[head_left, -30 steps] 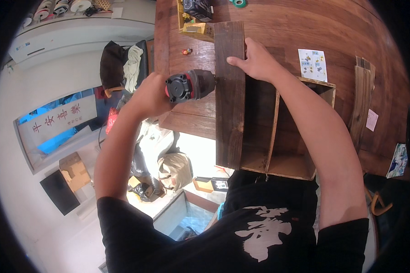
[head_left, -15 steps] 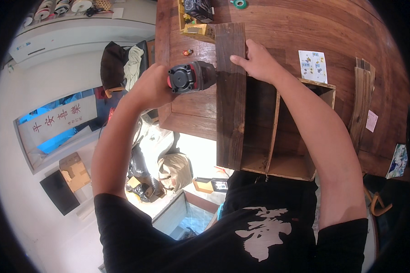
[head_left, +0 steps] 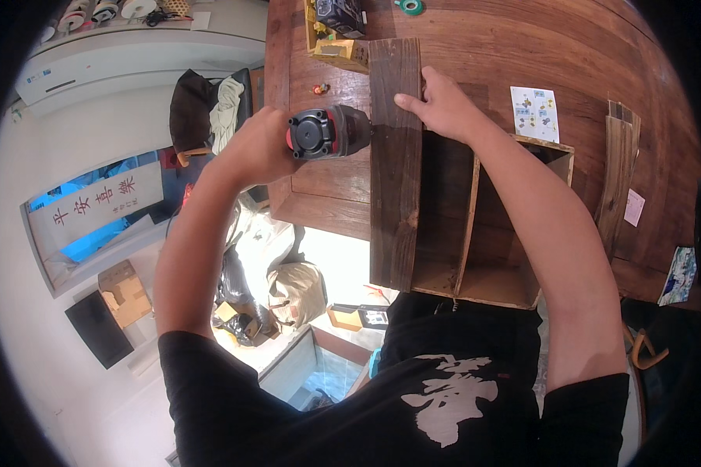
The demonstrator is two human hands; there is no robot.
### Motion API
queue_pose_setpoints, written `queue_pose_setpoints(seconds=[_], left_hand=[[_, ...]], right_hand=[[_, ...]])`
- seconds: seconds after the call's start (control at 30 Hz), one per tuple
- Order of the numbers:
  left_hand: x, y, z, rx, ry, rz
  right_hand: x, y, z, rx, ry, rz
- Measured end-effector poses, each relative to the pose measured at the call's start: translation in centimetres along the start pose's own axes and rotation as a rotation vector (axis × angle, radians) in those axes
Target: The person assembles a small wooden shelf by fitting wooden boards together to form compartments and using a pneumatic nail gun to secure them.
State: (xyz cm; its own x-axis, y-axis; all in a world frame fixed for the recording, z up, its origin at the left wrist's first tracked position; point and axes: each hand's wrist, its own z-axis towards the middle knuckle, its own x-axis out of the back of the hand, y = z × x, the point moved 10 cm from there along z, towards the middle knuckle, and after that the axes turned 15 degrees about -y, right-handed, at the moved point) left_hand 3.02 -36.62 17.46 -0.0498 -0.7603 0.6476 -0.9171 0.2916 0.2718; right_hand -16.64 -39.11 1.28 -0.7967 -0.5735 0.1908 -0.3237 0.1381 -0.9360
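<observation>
My left hand (head_left: pixel 265 144) is wrapped round a black-and-red power drill (head_left: pixel 313 134); its front end points right, against the near-left side of a dark wooden plank (head_left: pixel 395 171). The drill's tip is hard to make out there. My right hand (head_left: pixel 448 109) grips the plank's right edge, thumb on its top face and the other fingers partly hidden. The plank forms the left side of an open wooden box (head_left: pixel 467 226), which has a divider and stands at the table's front edge.
The box sits on a brown wooden table (head_left: pixel 475 47). On it lie green tape (head_left: pixel 410 7), an instruction sheet (head_left: pixel 535 114), a small figure (head_left: pixel 321 89), a yellow carton (head_left: pixel 341 54) and narrow wood strips (head_left: pixel 620 171). Bags (head_left: pixel 297 294) stand on the floor at the left.
Both hands, the drill and the plank keep nearly the same place. Only a slight shift of the whole view shows.
</observation>
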Motion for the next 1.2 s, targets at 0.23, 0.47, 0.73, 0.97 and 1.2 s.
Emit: queue_pose_setpoints(seconds=[0.23, 0.47, 0.73, 0.97, 1.2], left_hand=[[0.0, 0.2, 0.1, 0.026, -0.037, 0.03], [-1.7, -4.1, -4.2, -0.015, 0.235, -0.11], [-17.9, -14.2, -4.5, 0.397, 0.426, -0.129], [-28.7, -18.0, -1.7, 0.595, 0.585, -0.307], [-30.8, -17.7, -1.5, 0.586, 0.712, -0.496]], right_hand=[[0.1, 0.0, 0.1, 0.024, 0.018, -0.001], [-0.3, -0.1, -0.2, -0.028, -0.07, 0.11], [-0.5, -0.8, -0.9, -0.151, -0.092, 0.096], [0.5, 0.1, -1.2, -0.138, 0.045, -0.241], [0.8, -1.0, -1.3, 0.105, 0.179, -0.607]])
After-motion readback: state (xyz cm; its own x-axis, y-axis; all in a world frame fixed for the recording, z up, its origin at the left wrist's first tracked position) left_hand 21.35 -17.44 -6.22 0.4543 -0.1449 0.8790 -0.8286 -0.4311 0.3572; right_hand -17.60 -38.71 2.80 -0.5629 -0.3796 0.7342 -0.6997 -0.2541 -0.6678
